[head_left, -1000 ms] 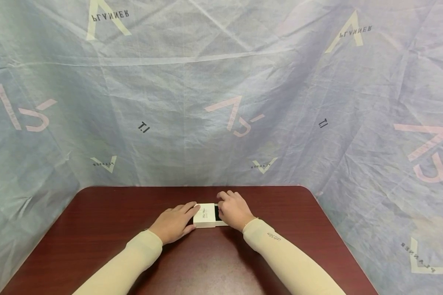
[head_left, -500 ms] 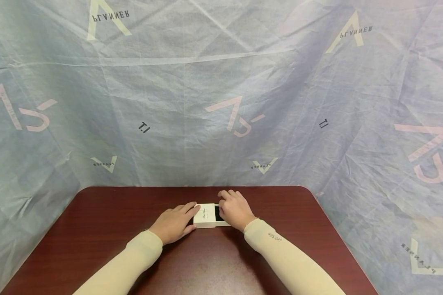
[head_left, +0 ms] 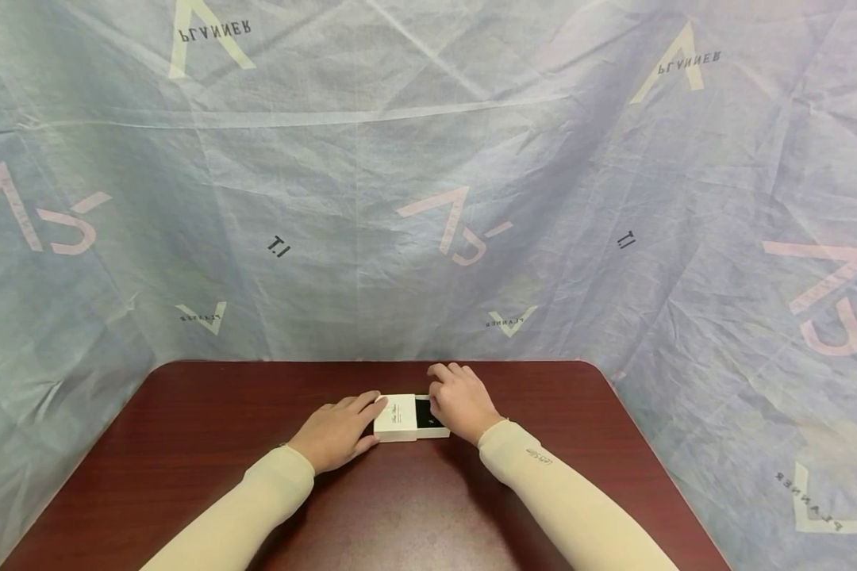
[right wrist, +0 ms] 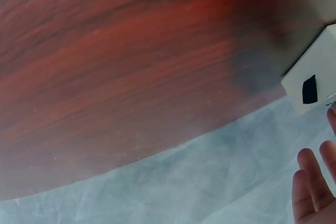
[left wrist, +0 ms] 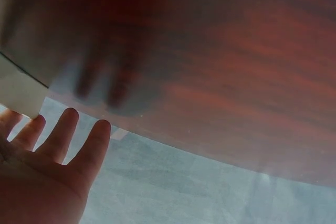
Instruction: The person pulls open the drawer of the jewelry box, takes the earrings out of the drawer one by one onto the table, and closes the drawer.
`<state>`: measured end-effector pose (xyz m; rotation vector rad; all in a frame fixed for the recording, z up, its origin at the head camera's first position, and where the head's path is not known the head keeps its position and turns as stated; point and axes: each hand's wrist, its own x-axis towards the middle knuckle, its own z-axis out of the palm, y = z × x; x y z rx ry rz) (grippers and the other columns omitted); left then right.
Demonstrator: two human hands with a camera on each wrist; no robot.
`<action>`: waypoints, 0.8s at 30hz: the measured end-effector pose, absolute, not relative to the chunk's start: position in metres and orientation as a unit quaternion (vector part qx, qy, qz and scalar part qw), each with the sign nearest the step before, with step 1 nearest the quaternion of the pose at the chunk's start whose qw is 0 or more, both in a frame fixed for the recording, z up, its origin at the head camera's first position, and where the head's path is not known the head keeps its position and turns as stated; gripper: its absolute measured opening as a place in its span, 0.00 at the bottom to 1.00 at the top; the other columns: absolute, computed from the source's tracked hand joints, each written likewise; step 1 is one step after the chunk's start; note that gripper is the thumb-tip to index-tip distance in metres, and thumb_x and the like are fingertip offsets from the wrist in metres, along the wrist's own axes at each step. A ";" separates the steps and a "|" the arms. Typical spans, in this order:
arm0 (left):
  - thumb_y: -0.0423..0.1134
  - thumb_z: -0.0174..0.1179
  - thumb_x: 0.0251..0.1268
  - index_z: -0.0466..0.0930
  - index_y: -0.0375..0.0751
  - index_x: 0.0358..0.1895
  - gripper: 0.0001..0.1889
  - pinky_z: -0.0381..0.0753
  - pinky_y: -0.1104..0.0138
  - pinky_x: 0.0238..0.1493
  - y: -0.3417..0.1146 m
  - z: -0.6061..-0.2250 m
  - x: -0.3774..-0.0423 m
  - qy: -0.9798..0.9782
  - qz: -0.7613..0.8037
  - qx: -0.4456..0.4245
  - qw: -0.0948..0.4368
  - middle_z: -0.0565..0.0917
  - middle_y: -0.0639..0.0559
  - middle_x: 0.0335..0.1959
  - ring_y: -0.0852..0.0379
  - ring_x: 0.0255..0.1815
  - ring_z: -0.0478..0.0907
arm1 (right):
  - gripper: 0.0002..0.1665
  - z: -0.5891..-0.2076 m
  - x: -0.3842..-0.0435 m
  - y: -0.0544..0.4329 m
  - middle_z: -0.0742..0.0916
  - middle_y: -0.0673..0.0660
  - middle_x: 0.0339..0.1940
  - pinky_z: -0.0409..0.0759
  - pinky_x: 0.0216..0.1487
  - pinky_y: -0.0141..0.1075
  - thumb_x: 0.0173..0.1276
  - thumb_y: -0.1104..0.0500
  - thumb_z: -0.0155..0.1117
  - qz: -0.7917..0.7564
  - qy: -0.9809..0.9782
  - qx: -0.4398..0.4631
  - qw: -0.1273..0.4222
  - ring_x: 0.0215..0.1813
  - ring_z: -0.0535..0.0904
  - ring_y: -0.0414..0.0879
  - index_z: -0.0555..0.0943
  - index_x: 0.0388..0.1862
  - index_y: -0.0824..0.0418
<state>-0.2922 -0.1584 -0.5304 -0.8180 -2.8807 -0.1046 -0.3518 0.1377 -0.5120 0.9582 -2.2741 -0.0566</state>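
A small white slide-out box lies on the table, its printed sleeve (head_left: 395,411) at the left and its inner tray (head_left: 434,434) partly drawn out to the right. Black lining (head_left: 424,414) shows in the tray. My left hand (head_left: 334,432) holds the sleeve's left end, thumb at the near side and fingers over the top. The right hand (head_left: 464,400), fingers curled, grips the tray's right end; its thumb is hidden. In the right wrist view, a fingertip touches the top edge of the box end (right wrist: 312,66), which bears a black patch (right wrist: 310,89).
The dark red-brown table (head_left: 314,515) has rounded far corners. A grey printed cloth (head_left: 357,238) hangs behind it and along both sides. Cream sleeves cover both forearms.
My right hand has moved slightly right, and the tray has slid further out of the sleeve, baring more black lining. The left hand and the sleeve have stayed in place.
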 end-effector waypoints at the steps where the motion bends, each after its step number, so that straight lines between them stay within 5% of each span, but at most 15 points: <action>1: 0.55 0.68 0.91 0.73 0.47 0.92 0.36 0.91 0.40 0.74 -0.158 -0.531 -0.292 -0.959 -0.035 -0.272 0.073 0.79 0.44 0.90 0.40 0.84 0.84 | 0.08 -0.512 -0.353 0.139 0.95 0.51 0.58 0.85 0.49 0.41 0.66 0.61 0.88 -0.022 -0.869 0.367 0.332 0.52 0.89 0.51 0.96 0.29 0.51; 24: 0.54 0.68 0.92 0.71 0.45 0.93 0.37 0.92 0.39 0.73 -0.157 -0.529 -0.291 -0.958 -0.034 -0.276 0.069 0.77 0.42 0.91 0.39 0.84 0.83 | 0.08 -0.506 -0.351 0.161 0.95 0.53 0.58 0.87 0.50 0.44 0.68 0.63 0.85 -0.017 -0.876 0.357 0.324 0.52 0.90 0.54 0.95 0.29 0.53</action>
